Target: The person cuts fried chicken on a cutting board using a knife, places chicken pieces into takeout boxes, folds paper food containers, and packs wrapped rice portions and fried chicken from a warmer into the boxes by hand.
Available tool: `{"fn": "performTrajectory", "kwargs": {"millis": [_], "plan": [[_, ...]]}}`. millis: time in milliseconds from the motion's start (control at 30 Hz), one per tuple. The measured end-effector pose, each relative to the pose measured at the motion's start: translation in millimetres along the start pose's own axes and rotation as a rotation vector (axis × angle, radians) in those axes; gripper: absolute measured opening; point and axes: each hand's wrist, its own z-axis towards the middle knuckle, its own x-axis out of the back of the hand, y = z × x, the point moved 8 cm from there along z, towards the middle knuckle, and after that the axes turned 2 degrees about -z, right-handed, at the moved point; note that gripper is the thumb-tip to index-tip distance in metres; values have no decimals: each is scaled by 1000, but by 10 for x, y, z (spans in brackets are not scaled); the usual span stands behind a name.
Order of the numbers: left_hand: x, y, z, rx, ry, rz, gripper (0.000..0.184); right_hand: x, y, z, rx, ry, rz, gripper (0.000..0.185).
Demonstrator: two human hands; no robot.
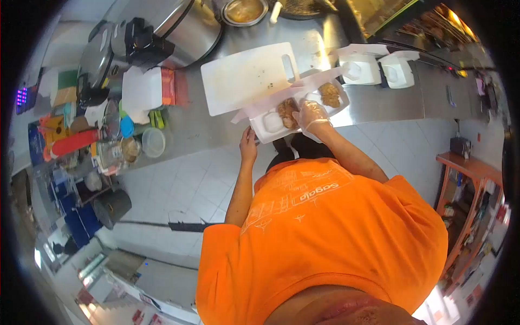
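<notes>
My left hand (248,144), bare, grips the near left corner of an open white takeaway box (261,130). Inside that box lie a white rounded lump (273,122), perhaps rice, and a browned piece of fried chicken (287,114). My right hand (314,116) wears a clear plastic glove; its fingers are closed at the chicken's right side, and their tips are partly hidden. Just right of it, a second open takeaway box (343,103) holds another piece of fried chicken (329,95), with a white lump partly behind my hand.
A white cutting board (246,78) with crumbs lies behind the boxes. More open takeaway boxes (362,70) stand farther right. A large metal pot (189,32) and a metal bowl (245,11) are at the back. Plastic tubs (154,142) and packages crowd the left counter.
</notes>
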Motion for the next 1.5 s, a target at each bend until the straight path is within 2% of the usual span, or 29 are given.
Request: {"fn": "performTrajectory", "kwargs": {"millis": [33,133,200,233,267,300,333,367,400,467,533,600,733,833,867,967,1033,1100,1167,1200,1233,1300,1333,1367,1433,1500], "plan": [[-90,-123,95,21,-37,-32,36,-97,107,85,-30,-31,-20,33],[-206,-276,412,-113,-122,280,36,-703,433,335,-86,-94,-78,33],[-277,-28,284,-28,-147,400,36,-888,494,419,-73,-84,-118,33],[-298,108,220,2,-166,472,36,-819,416,332,-21,-95,-152,31],[-333,241,181,-106,-172,508,36,-761,385,229,36,-87,-112,30],[-333,282,154,-217,-184,543,37,-673,384,137,0,-105,-92,29],[-275,-18,343,-308,-209,518,36,-643,426,36,-18,-111,-128,29],[-373,175,58,-197,-258,764,34,-723,542,7,-98,-145,-62,29],[-411,129,-14,-396,-207,808,33,-703,640,-66,-66,-120,-15,29],[-589,64,-215,-471,-244,726,28,-402,801,-400,-103,-104,19,26],[-900,144,-555,-496,-239,711,27,-234,1144,-597,-117,39,34,26],[-1309,134,-802,-422,-233,672,28,130,1525,-897,-123,17,13,26],[-2522,-94,-1090,-334,-337,343,30,872,2631,-1421,-125,31,-36,26],[-3554,-103,-1407,-389,-399,317,31,1479,3440,-1799,-203,56,-55,26],[-3908,-26,-1612,-466,-391,336,32,1648,3727,-1880,-212,81,-54,25],[-4917,-202,-1735,-339,-539,253,34,2139,4540,-2109,-252,111,-71,24],[-5580,157,-2124,-456,-601,382,36,2534,5037,-2151,-310,95,-71,27],[-6241,165,-2185,-427,-642,389,38,2869,5566,-2163,-302,137,-89,26],[-6933,-57,-2037,-252,-680,268,40,3128,6187,-2183,-297,227,-107,23],[-7257,150,-2253,-164,-679,267,42,3226,6507,-2137,-293,289,-114,22],[-7609,22,-2028,-435,-651,458,42,3376,6698,-2162,-294,349,-143,23],[-8411,-23,-2098,-246,-736,262,42,4039,7084,-2199,-369,309,-157,27],[-8803,-50,-2198,-138,-777,168,41,4300,7271,-2239,-444,193,-132,34],[-9180,-25,-2321,-231,-818,262,41,4433,7499,-2282,-520,59,-104,43],[-9956,247,-2482,-421,-863,457,41,4588,8470,-2143,-517,218,-166,41],[-10611,616,-2873,-493,-804,412,41,4741,9199,-2057,-491,118,-258,38]]}}
